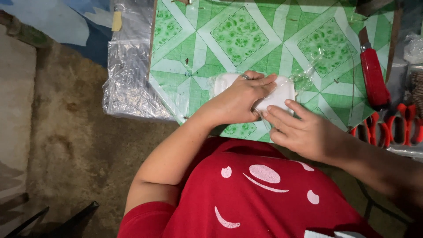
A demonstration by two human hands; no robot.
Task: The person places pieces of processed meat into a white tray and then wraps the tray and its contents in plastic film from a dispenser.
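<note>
The left hand lies flat on a white pad in clear wrap, pinning it to the green-patterned worktop. The right hand presses spread fingertips at its near edge, its grip pinching nothing (a red utility knife lies well apart).

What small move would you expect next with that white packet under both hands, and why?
Probably pressing the clear plastic wrap down flat over the white packet. The left hand lies on top of the packet, pinning it to the green patterned table, the right hand has fingertips at its near edge, and loose wrap sticks out on the far side.
</note>
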